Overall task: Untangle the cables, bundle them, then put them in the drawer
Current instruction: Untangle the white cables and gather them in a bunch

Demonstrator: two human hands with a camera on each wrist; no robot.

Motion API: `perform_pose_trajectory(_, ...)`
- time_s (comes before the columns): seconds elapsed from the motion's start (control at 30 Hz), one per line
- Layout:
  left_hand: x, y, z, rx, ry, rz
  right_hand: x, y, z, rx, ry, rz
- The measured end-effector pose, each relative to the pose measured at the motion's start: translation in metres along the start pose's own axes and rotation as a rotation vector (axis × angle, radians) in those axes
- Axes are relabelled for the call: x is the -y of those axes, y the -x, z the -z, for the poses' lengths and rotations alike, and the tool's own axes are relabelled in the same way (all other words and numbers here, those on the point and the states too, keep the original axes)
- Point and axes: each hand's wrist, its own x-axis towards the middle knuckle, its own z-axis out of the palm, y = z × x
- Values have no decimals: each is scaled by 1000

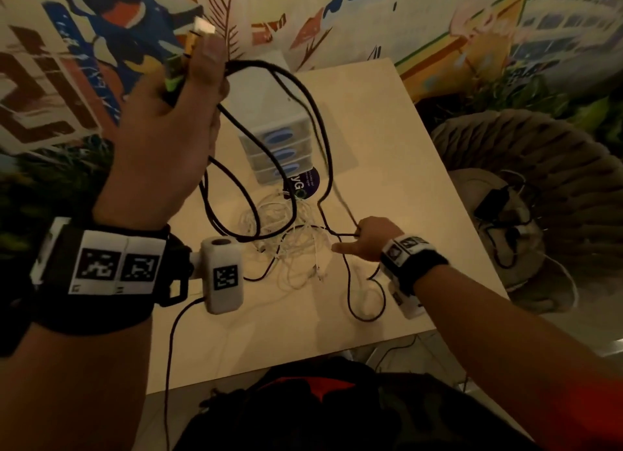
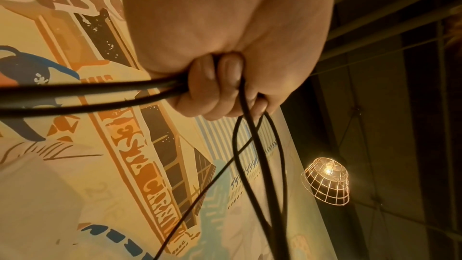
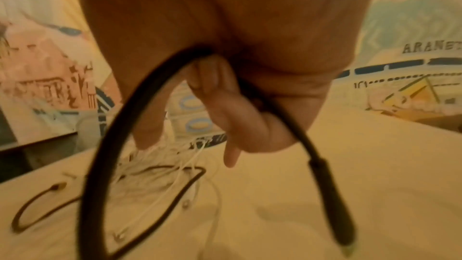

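Untangling in progress: the left hand [image 1: 175, 113], raised above the bench [image 1: 387, 140], grips gathered loops of the black cable [image 1: 313, 113], while the right hand [image 1: 367, 238] pinches its plug end low near the white cable tangle [image 1: 286, 234] lying on the bench. Next, judged: draw the black cable free of the white strands, then coil it. Behind the tangle stands a small drawer unit [image 1: 273, 140]; a painted mural [image 1: 101, 45] covers the wall.

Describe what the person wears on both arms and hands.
Both hands, left and right, are bare, forearms unsleeved. Each wrist carries a black strap with white square-patterned marker tags. A white boxy camera unit with its own marker and a thin black lead sits at the left wrist.
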Motion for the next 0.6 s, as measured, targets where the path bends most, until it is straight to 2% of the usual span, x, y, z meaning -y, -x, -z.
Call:
perform_pose_trajectory(0.17, 6, 8, 10, 54, -131, -5, 8, -23, -24, 64, 101, -10)
perform_pose_trajectory(0.23, 13, 9, 17, 59, -126, 22, 7, -24, -26, 88, 42, -3)
perform_pose_trajectory(0.3, 19, 9, 22, 45, -118, 39, 5, -20, -19, 69, -118, 24)
perform_pose_trajectory(0.43, 20, 10, 26, -7, -53, 33, 3, 6, 11, -107, -465, 161)
perform_pose_trajectory(0.6, 15, 7, 27, -49, 30, -10, 9, 33, 44, -304, -520, 320)
